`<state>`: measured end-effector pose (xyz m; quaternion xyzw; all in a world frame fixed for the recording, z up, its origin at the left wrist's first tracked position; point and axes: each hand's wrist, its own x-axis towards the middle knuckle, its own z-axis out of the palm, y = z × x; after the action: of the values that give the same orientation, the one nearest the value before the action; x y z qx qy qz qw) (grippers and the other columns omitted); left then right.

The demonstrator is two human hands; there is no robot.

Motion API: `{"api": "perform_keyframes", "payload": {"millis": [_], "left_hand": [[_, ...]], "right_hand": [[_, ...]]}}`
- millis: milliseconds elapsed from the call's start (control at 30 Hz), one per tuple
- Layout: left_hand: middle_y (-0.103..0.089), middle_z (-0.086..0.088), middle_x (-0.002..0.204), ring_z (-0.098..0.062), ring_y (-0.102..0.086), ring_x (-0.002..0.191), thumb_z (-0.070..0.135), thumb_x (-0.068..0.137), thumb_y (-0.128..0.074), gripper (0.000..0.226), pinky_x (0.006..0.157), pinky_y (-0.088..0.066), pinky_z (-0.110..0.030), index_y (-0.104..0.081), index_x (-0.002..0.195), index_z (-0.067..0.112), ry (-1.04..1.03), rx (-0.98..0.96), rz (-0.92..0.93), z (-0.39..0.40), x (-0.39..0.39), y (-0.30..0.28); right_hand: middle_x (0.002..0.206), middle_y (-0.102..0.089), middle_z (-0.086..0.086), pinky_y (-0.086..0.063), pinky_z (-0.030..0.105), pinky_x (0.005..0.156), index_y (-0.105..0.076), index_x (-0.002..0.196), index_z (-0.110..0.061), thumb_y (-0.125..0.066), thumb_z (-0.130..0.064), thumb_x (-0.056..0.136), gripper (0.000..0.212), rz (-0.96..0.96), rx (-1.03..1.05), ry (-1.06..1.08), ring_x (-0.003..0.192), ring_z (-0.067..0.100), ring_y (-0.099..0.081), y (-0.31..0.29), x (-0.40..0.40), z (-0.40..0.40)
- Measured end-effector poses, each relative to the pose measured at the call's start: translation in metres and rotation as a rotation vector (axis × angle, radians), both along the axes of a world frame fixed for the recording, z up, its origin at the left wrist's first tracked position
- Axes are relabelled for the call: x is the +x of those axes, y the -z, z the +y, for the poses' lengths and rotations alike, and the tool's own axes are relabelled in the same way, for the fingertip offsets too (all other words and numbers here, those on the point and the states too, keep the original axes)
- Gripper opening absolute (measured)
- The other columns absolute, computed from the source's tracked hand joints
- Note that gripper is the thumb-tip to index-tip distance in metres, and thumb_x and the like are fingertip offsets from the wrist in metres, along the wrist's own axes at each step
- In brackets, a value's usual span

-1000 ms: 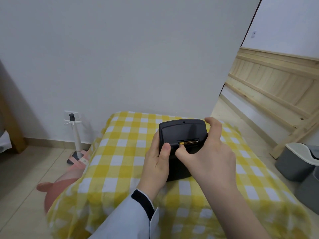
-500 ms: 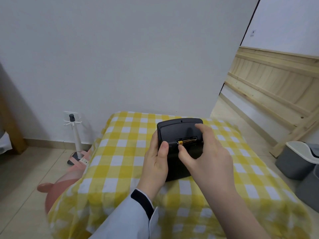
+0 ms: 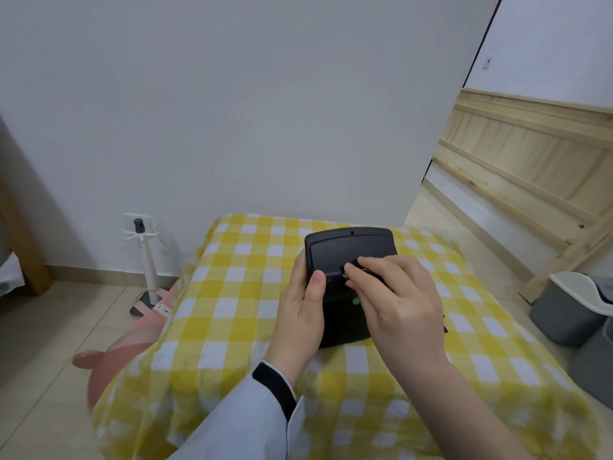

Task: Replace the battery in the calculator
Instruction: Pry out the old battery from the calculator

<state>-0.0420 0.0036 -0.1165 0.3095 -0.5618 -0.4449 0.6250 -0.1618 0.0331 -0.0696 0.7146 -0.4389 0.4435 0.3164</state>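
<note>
The calculator (image 3: 345,257) was turned face down, its black back tilted up toward the person, held above the middle of a small table draped in a yellow-and-white checked cloth (image 3: 232,293). The left hand (image 3: 303,307) gripped its left edge, thumb laid over the back. The right hand (image 3: 394,293) had its fingers curled down over the open battery slot, pinched on a battery (image 3: 345,274) of which only the gold end showed at the fingertips — the rest was hidden.

By my reckoning the job was about midway: the cover was already off (I could not see where it had been put), and a battery sat in or at the slot. Whether it was the old one being pulled or the new one being pressed home, I couldn't tell. Closing the cover remained either way. A small green thing peeped out under the right palm; I couldn't make it out.

Around the table: a plain white wall, a tiled floor, a white stand (image 3: 146,260) by a wall socket to the left, something pink (image 3: 109,356) on the floor at the table's near-left corner, pale wooden slats (image 3: 517,161) leaning on the right, and grey bins (image 3: 570,307) beside them.
</note>
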Motion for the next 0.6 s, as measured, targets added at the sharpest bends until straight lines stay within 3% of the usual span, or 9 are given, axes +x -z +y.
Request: {"api": "perform_keyframes", "payload": {"millis": [133, 233, 600], "left_hand": [[-0.063, 0.006, 0.126, -0.011, -0.057, 0.119, 0.048, 0.090, -0.037, 0.049, 0.096, -0.045, -0.021, -0.046, 0.134, 0.030, -0.007, -0.015, -0.009, 0.0003, 0.0000, -0.0008], [-0.063, 0.012, 0.124, -0.008, -0.057, 0.119, 0.047, 0.091, -0.037, 0.041, 0.093, -0.043, -0.015, -0.048, 0.129, 0.040, -0.012, -0.015, -0.008, 0.0014, 0.0004, -0.0027], [-0.063, 0.018, 0.122, -0.006, -0.057, 0.118, 0.048, 0.090, -0.036, 0.036, 0.093, -0.042, -0.013, -0.048, 0.125, 0.048, -0.023, -0.016, -0.023, 0.0031, 0.0009, -0.0059]], "right_hand": [[0.074, -0.074, 0.007, -0.053, 0.036, 0.060, -0.077, 0.079, -0.004, -0.072, -0.003, 0.079, 0.005, 0.028, -0.006, -0.024, 0.065, 0.031, -0.063, -0.0021, 0.0001, -0.0021], [0.072, -0.073, 0.007, -0.052, 0.035, 0.059, -0.075, 0.077, -0.003, -0.072, -0.002, 0.078, 0.004, 0.060, -0.026, -0.031, 0.063, 0.030, -0.062, -0.0036, 0.0001, -0.0039], [0.077, -0.069, 0.007, -0.040, 0.035, 0.064, -0.070, 0.079, -0.006, -0.055, -0.009, 0.089, 0.019, 0.162, -0.009, 0.021, 0.067, 0.029, -0.061, -0.0012, -0.0031, -0.0080]]}}
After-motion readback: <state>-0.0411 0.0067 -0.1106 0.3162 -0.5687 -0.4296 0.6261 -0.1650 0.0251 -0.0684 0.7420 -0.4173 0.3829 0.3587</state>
